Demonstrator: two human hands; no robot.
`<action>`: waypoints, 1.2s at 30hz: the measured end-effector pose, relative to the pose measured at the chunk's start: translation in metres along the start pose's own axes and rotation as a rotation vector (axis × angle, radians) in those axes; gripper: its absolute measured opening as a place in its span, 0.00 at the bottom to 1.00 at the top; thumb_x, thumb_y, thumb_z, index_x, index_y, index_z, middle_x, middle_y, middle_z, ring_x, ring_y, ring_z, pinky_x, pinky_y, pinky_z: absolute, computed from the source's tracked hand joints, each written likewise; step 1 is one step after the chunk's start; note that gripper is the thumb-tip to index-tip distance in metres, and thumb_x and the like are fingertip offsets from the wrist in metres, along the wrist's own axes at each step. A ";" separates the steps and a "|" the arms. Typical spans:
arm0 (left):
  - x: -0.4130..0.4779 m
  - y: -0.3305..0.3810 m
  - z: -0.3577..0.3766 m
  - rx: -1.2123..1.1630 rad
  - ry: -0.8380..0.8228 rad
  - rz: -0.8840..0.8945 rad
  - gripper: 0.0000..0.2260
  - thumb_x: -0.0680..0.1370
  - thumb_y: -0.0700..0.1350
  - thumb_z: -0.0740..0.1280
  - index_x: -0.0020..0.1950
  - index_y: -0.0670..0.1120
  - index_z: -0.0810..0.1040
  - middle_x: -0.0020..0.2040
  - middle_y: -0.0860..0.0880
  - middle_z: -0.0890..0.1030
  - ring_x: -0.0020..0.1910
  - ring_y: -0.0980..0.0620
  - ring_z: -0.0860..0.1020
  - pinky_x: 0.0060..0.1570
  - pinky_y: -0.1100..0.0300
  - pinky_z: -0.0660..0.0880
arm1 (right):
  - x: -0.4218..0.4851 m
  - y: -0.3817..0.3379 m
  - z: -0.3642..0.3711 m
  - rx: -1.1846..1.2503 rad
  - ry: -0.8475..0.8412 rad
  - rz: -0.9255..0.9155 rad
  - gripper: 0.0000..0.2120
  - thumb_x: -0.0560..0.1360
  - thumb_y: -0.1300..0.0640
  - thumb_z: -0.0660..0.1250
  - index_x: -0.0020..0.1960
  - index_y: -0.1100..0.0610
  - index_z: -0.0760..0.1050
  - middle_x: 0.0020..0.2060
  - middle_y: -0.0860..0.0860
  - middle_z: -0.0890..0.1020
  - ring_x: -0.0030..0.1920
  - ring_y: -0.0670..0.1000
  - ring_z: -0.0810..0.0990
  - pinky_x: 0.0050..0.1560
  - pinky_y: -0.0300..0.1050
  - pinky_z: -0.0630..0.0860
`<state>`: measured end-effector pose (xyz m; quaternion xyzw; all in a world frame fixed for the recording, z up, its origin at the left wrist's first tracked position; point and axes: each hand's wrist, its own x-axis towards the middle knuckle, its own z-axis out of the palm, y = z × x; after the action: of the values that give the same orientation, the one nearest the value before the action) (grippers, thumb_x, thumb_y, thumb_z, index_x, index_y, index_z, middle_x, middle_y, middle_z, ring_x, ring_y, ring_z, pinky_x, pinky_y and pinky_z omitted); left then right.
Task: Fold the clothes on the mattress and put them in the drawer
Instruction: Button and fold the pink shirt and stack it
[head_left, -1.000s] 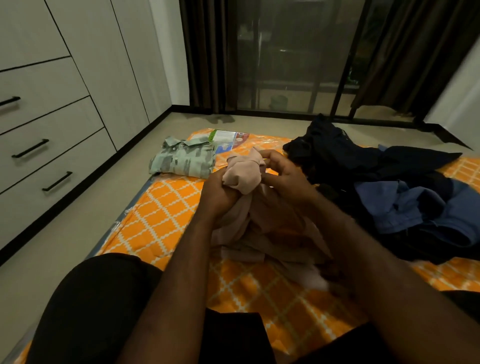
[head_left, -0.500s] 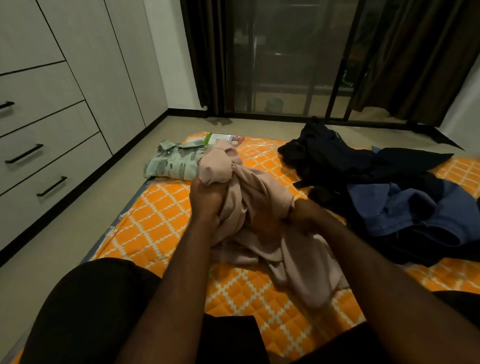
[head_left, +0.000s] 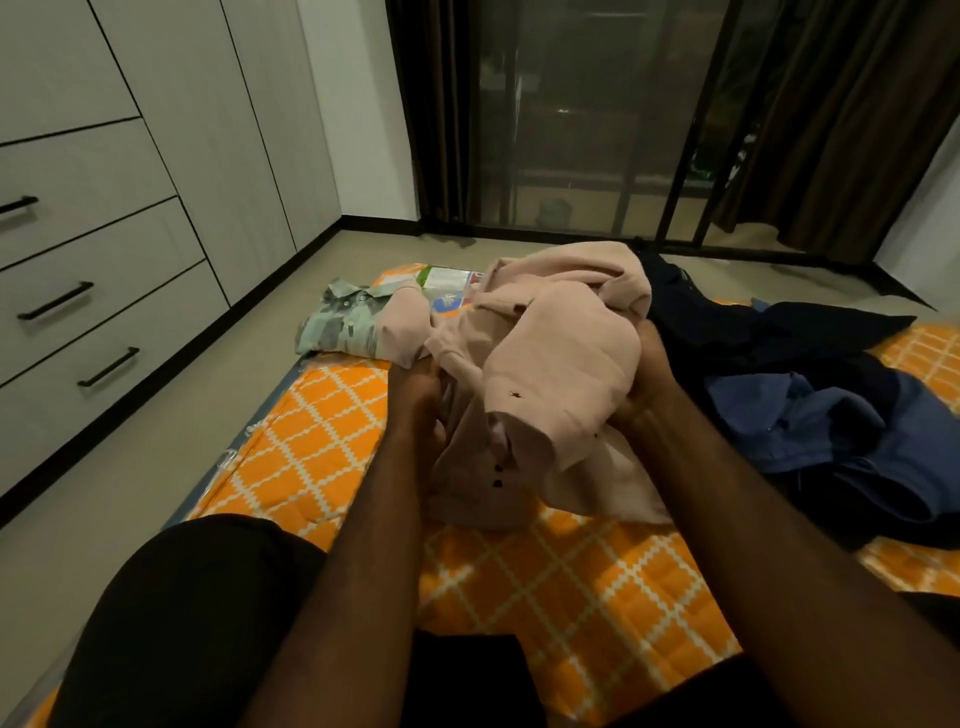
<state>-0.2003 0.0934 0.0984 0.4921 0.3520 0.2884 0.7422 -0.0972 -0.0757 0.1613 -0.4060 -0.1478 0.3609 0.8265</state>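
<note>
Pink shirt (head_left: 563, 358) between left hand (head_left: 415, 389), right hand (head_left: 649, 374)

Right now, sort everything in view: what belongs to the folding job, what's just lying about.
Job: pink shirt, held by left hand and right hand; folded green shirt; dark clothes pile; blue garment; mattress; drawers.
Lying about: green-and-white printed item; curtains; glass door.

Pink shirt (head_left: 561, 364): soft matt cloth, creased, with small dark buttons (head_left: 497, 483). Mattress (head_left: 322, 431): quilted orange cloth under shiny clear plastic wrap (head_left: 228, 460). Drawers (head_left: 104, 291): pale matt fronts with faint grain; handles (head_left: 54, 300) matt black. Dark clothes (head_left: 779, 332): dull, limp cloth. Glass door (head_left: 571, 130): smooth and glossy.
</note>
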 end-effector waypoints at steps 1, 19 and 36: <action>0.000 -0.002 0.001 0.011 -0.022 -0.016 0.10 0.85 0.41 0.57 0.47 0.49 0.74 0.46 0.50 0.77 0.48 0.50 0.77 0.53 0.53 0.76 | 0.002 0.002 0.000 0.005 0.014 -0.022 0.13 0.83 0.63 0.57 0.47 0.58 0.79 0.42 0.54 0.80 0.32 0.46 0.84 0.33 0.40 0.82; 0.008 -0.006 -0.007 0.569 0.193 0.385 0.16 0.74 0.41 0.77 0.59 0.47 0.79 0.53 0.49 0.83 0.52 0.50 0.81 0.51 0.56 0.78 | 0.042 0.005 -0.121 -1.404 0.836 0.160 0.35 0.72 0.52 0.73 0.75 0.57 0.63 0.71 0.62 0.69 0.68 0.66 0.72 0.61 0.61 0.75; 0.009 -0.088 -0.020 1.493 -0.126 0.174 0.27 0.77 0.43 0.66 0.73 0.65 0.68 0.82 0.48 0.50 0.78 0.34 0.53 0.73 0.40 0.59 | 0.037 0.056 -0.147 -1.832 0.251 0.083 0.09 0.78 0.44 0.67 0.55 0.45 0.76 0.55 0.49 0.81 0.53 0.51 0.79 0.57 0.55 0.80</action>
<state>-0.2036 0.0802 0.0085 0.9059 0.3706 0.0022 0.2050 -0.0192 -0.1091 0.0243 -0.9422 -0.2700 0.0858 0.1792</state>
